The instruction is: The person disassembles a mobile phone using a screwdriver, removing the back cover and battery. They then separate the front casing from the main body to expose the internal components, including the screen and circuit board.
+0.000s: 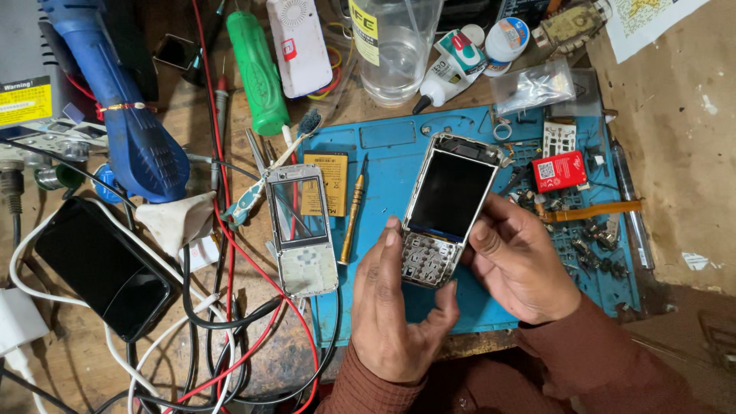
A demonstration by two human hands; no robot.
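A stripped mobile phone body point(448, 201) with a dark screen and a bare keypad board is held over the blue work mat point(387, 146). My left hand point(399, 307) grips its lower left edge, thumb beside the keypad. My right hand point(521, 261) holds its right side, fingers curled along the edge. The phone's silver front cover point(301, 230) lies flat to the left, at the mat's edge. Between the cover and the phone lie a yellow battery point(328, 182) and a brass-handled screwdriver point(353, 218).
A black smartphone point(101, 268) lies at the left among white, black and red cables point(230, 307). A blue tool point(126, 107), a green cylinder point(258, 73), a clear bottle point(392, 50) and glue tubes point(452, 65) stand behind. Small parts, a red box point(560, 170) and tweezers point(630, 207) crowd the mat's right.
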